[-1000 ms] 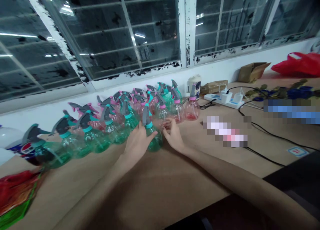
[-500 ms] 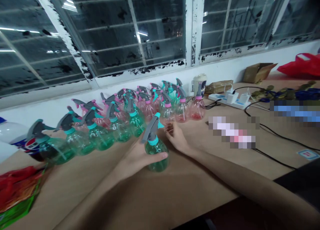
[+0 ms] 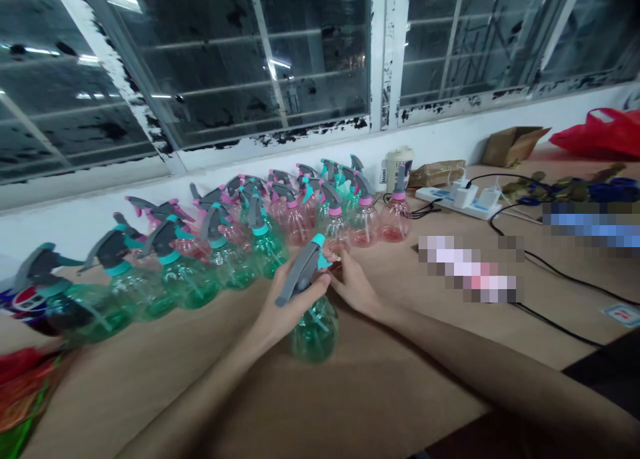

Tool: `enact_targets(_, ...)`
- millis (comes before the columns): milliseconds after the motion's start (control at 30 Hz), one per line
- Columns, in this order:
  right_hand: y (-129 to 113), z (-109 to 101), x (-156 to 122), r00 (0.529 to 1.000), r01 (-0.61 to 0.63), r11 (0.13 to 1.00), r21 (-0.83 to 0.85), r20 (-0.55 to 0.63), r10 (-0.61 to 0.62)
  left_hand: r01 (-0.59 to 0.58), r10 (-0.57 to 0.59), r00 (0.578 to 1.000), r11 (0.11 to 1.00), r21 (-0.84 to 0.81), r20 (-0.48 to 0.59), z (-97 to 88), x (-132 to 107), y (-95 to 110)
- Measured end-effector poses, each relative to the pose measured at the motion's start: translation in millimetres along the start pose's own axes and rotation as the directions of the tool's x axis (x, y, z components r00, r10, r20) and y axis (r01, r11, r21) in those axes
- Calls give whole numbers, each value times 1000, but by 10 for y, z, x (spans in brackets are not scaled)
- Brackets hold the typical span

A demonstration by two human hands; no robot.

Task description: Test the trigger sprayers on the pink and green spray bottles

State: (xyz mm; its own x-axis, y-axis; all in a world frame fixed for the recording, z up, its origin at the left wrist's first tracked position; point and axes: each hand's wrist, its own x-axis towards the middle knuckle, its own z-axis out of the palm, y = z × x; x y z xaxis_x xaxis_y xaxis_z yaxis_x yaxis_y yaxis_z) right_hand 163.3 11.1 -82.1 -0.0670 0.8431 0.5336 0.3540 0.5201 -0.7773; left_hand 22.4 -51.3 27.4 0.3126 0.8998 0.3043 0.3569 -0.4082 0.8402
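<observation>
While your left hand (image 3: 295, 306) wraps around the neck of the green spray bottle (image 3: 315, 339), thumb over the collar, your right hand (image 3: 356, 282) sits right by the nozzle, fingers curled and half hidden, so can't tell if they're touching it. Readable stuff: "COFFEE" on the cup (image 3: 394, 166) at the back, plus a Pepsi logo on the soda bottle (image 3: 27, 304) far left, dark drink inside. Yours has a pale tube in it; tinted plastic hides how full it is. Compared with a second ago, it's out from the row of spray bottles (image 3: 187, 282), closer to you, and your left grip's gone higher.
</observation>
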Motion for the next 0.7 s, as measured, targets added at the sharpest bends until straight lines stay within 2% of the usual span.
enact_targets(167, -11, 1, -2, 1000, -10, 999, -50, 7, 11, 22, -18, 999, 993, 117, -31, -41, -38, -85)
enact_targets(333, -52, -30, -10, 999, -26, 998, -61, 17, 27, -31, 21, 991, 997, 75, 131, -107, -2, -80)
enact_targets(400, -57, -38, -12, 999, -31, 998, -63, 25, 32, -40, 32, 987, 998, 48, 160, -113, 9, -84)
enact_targets(567, -27, -32, -12, 999, -24, 999, -46, 38, 25, 11, -15, 994, 999, 31, 110, -72, -5, -114)
enact_targets(700, -14, -32, -14, 997, -39, 998, -51, 57, 42, 13, -13, 994, 1000, -4, 110, -39, -16, -115)
